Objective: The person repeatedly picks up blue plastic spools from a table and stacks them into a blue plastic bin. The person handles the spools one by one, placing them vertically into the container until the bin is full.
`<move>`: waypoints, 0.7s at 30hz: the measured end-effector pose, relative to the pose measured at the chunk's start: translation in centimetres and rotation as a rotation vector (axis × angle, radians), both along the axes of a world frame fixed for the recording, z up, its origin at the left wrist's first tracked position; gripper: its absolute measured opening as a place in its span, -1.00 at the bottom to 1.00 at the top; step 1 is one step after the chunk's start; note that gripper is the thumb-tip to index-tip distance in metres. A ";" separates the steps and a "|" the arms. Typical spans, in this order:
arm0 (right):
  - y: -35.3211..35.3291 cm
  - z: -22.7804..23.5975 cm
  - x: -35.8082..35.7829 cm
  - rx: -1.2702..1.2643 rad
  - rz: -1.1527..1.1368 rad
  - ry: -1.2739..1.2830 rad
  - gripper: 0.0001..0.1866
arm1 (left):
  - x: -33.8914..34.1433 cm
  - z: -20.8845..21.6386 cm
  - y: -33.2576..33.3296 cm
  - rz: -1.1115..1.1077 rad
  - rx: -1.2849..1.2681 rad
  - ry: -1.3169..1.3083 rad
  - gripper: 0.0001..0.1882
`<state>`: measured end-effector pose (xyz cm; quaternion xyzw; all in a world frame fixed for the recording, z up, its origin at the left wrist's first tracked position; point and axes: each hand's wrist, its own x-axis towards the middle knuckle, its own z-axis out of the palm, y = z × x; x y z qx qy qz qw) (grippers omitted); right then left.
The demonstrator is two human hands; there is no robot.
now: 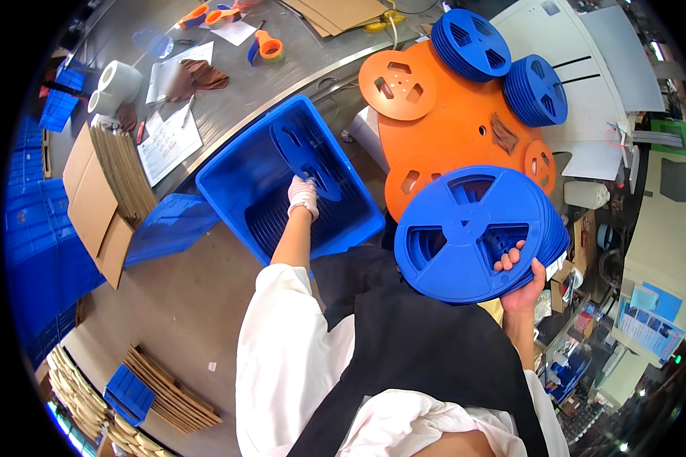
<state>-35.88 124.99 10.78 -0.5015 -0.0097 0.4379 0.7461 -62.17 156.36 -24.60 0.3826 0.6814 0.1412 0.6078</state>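
Observation:
My left hand [303, 199], in a pale glove, reaches into a blue plastic bin [366, 225]. Its fingers close on a blue reel disc [291, 148] tilted up inside the bin; the fingertips are partly hidden. More blue discs [270, 225] stand in a row in the bin below that hand. On the right, my bare right hand [524, 280] grips a thick stack of blue reel discs [443, 259]. Its fingers curl through a window of the front disc, and the thumb lies at the rim. The stack leans toward me against my black apron.
A round orange table [453, 114] beyond the stack bears two stacks of blue discs [472, 46] [537, 91] and orange discs [398, 85]. A metal bench [282, 76] at the far left holds papers, tape dispensers and cloth. Cardboard sheets [91, 206] stand left of the bin.

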 end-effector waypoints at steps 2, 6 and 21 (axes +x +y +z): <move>-0.2 -0.2 0.0 -0.006 -0.021 -0.007 -0.52 | 0.9 0.4 0.4 -0.012 -0.022 -0.013 -0.68; -0.1 -0.1 -0.4 -0.015 -0.054 0.002 -0.53 | 1.5 1.2 1.0 -0.026 -0.124 -0.138 -0.58; 1.6 0.4 2.6 0.568 0.206 0.243 -0.54 | 3.7 25.1 -6.8 -1.382 1.380 -0.405 -0.36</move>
